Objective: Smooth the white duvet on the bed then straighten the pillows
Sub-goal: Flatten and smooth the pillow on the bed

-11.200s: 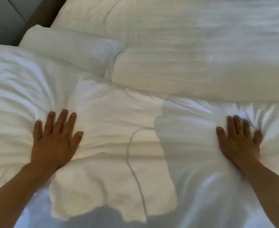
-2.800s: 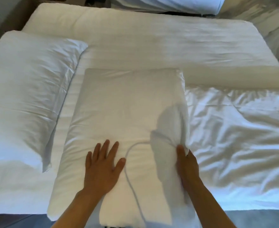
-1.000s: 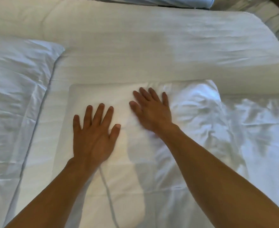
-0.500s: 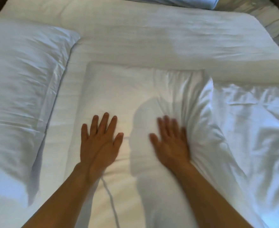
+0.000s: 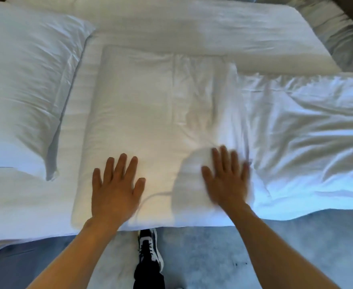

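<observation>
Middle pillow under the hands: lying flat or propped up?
Flat: the middle pillow lies on the bed, left hand and right hand pressing it.

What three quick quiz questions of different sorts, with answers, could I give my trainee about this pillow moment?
1. True or false: both hands lie flat on the near pillow.
2. Which lies to the right of that pillow? A) the far pillow B) the crumpled duvet C) a shoe
3. Fill in: the left hand has its fingers ____.

Key
1. True; the right hand is blurred but flat on it.
2. B, the duvet; the far pillow lies to the left, and the shoe is on the floor.
3. Spread.
</observation>
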